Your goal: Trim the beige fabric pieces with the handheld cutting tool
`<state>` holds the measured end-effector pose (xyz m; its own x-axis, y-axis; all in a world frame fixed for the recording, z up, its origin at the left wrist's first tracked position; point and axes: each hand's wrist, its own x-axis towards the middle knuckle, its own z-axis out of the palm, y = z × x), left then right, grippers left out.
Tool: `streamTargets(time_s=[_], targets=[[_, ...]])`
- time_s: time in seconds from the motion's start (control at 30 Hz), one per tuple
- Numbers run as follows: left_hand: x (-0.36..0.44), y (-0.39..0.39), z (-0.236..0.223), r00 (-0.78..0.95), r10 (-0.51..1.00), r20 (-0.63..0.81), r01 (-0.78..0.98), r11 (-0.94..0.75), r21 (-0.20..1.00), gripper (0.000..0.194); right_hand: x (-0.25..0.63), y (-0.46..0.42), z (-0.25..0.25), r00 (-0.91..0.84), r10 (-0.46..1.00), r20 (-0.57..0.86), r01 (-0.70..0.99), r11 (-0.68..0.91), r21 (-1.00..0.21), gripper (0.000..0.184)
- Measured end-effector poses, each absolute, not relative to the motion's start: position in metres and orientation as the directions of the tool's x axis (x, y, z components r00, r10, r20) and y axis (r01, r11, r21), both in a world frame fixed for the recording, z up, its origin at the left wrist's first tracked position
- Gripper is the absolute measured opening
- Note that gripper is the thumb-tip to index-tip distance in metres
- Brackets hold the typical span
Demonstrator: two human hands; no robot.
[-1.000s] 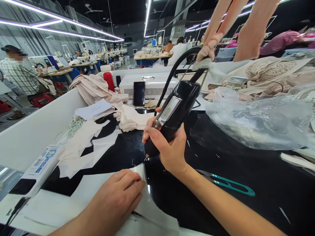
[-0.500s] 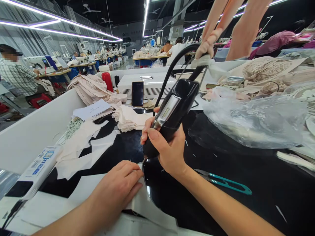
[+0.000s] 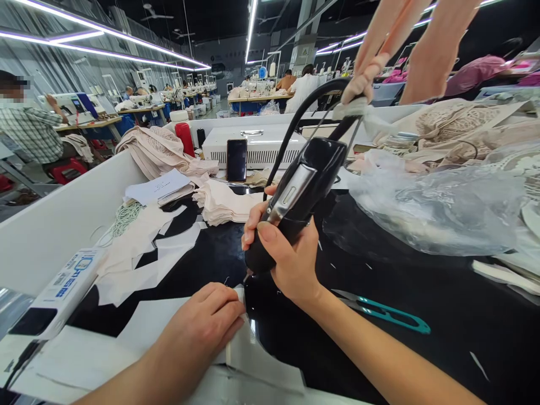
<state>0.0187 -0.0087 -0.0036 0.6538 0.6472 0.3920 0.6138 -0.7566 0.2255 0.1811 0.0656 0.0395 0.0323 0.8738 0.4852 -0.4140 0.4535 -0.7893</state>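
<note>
My right hand (image 3: 291, 253) is wrapped around a black corded hand tool (image 3: 312, 169) with a silver lever on its side. The tool leans up to the right, and its narrow tip points down at the table beside my left fingertips. My left hand (image 3: 206, 320) is closed, its fingers together on the edge of a white fabric piece (image 3: 253, 354); the thumb is hidden. Whether the tip touches the fabric I cannot tell. Right of my right wrist lie teal thread snips (image 3: 392, 315) on the black tabletop (image 3: 358, 242).
Pale twisted cloth strips (image 3: 371, 62) hold up the tool's top. At the left lie cut fabric pieces (image 3: 143, 270) and a white box (image 3: 63, 292). A stacked fabric pile (image 3: 228, 202), phone (image 3: 236, 160) and white vented unit (image 3: 265, 146) stand behind; a plastic bag (image 3: 434, 208) sits right.
The tool's top and the cloth strips have shifted slightly right. My left hand has barely moved on the white fabric. At far left, a seated person's arm has lifted toward a sewing machine.
</note>
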Motion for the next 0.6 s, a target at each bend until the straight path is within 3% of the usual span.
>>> streamTargets(time_s=[0.4, 0.6], targets=[[0.0180, -0.0085, -0.0056, 0.657, 0.636, 0.405, 0.604, -0.765, 0.221, 0.028, 0.1800, 0.0591, 0.0393, 0.023, 0.889, 0.457, -0.438, 0.419, -0.795, 0.041], [0.0180, -0.0078, -0.0040, 0.669, 0.598, 0.442, 0.599, -0.785, 0.156, 0.031, 0.1786, 0.0574, 0.0395, 0.027, 0.889, 0.457, -0.417, 0.426, -0.803, 0.042]])
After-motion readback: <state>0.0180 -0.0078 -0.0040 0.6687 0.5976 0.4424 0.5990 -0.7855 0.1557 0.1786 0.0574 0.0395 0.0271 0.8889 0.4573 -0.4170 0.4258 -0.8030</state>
